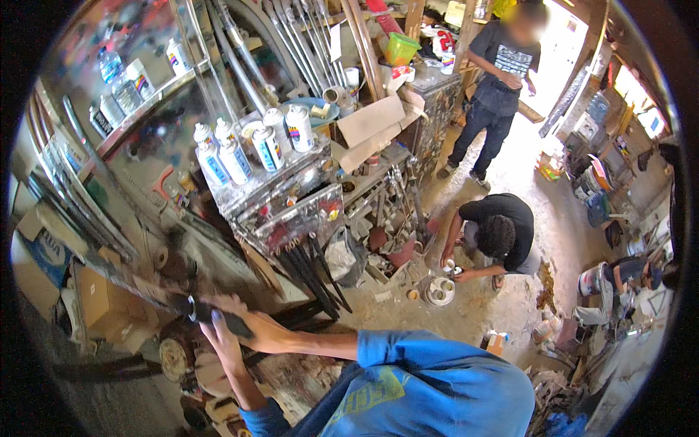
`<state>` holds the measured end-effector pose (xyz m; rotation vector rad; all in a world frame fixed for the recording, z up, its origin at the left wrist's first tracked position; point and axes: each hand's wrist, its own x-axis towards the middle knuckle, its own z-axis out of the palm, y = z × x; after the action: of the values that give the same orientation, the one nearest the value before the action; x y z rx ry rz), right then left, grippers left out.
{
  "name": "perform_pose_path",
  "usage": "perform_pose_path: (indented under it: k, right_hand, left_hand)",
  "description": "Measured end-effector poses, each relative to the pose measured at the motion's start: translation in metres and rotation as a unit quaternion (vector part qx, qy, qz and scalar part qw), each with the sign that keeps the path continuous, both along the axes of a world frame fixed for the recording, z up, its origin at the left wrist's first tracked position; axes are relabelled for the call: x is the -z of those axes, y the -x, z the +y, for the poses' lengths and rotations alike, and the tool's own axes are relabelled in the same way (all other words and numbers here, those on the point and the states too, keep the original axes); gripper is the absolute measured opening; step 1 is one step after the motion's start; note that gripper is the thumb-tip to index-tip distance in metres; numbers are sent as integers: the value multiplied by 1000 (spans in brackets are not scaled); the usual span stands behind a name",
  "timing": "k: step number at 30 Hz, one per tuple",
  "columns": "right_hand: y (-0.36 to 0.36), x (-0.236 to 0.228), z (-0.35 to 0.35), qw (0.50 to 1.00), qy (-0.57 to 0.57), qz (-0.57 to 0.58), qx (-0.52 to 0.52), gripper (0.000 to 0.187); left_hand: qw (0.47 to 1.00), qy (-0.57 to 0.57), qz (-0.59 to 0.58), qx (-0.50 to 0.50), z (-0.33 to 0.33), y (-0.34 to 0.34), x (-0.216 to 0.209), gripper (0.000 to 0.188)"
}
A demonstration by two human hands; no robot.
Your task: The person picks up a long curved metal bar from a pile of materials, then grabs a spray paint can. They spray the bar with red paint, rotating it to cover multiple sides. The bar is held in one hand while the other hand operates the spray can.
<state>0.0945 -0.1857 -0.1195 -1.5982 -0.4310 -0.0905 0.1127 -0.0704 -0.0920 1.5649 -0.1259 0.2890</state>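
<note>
Both my hands are at a long dark bar at the lower left, with a bright ring near its close end. Its exact kind is hard to make out because of blur. My right hand is closed around the dark end from the right. From below, my left hand presses its fingers against the same end. Just under the bar is a round, worn wheel-like part of a machine. A cardboard box stands to the left of it.
Several spray cans stand on a paint-stained cabinet ahead. Long metal tubes lean behind it. To the right, one person crouches by a white bucket; another person stands near the bright doorway. Clutter lines the right wall.
</note>
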Motion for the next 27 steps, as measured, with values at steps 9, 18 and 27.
perform_pose_path:
  k: [9, 18, 27]
  right_hand:
    - [80, -138, 10, 932, 174, -282, 145, 70]
    - [275, -112, -180, 990, 89, -74, 77, 56]
    - [307, 19, -215, 976, -16, 112, 187, 44]
  left_hand:
    - [941, -115, -192, -254, 51, 43, -210, 53]
    - [861, -327, -259, -291, 67, 44, -314, 53]
    - [777, -428, -324, -330, 65, 49, -451, 54]
